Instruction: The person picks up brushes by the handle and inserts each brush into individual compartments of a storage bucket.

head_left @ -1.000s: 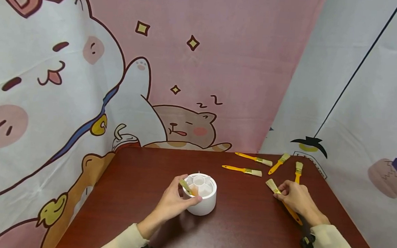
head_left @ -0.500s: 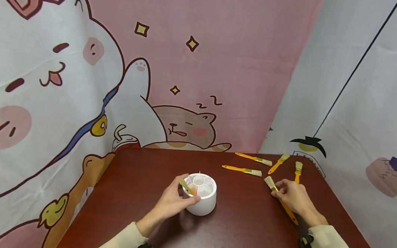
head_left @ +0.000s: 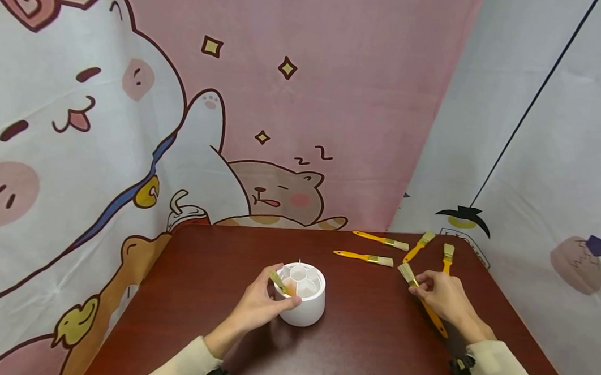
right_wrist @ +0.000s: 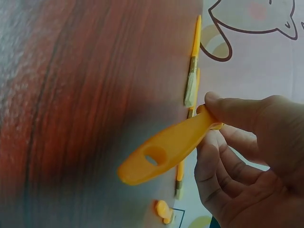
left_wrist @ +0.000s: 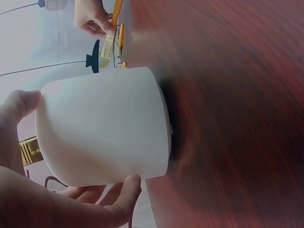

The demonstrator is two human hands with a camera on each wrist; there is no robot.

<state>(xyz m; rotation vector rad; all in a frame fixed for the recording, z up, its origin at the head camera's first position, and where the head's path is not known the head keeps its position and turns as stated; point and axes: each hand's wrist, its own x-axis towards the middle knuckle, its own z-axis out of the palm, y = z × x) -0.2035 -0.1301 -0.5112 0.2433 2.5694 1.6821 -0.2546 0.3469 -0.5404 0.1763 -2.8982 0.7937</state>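
In the head view my left hand (head_left: 258, 305) holds a round white container (head_left: 305, 313) with several compartments inside, thumb and fingers around its side. One paintbrush (head_left: 277, 280) leans in the container, bristles up beside the hand. In the left wrist view the container's smooth wall (left_wrist: 104, 128) fills the middle, the thumb on one side and fingers on the other. My right hand (head_left: 447, 300) pinches a second paintbrush (head_left: 432, 317) with thumb and fingers near its metal band. Its yellow handle (right_wrist: 183, 137), with a hole at the end, points toward the right wrist camera over the table.
Several more yellow-handled brushes lie at the back right: a left one (head_left: 363, 257), one behind it (head_left: 381, 239), a slanted one (head_left: 420, 247) and another just beyond my right hand (head_left: 448, 256). A cartoon-printed curtain (head_left: 366, 100) hangs behind the dark wood table (head_left: 363, 349).
The brush in my right hand has shifted slightly left and away from me, its handle end swinging left. My left hand stays on the container.
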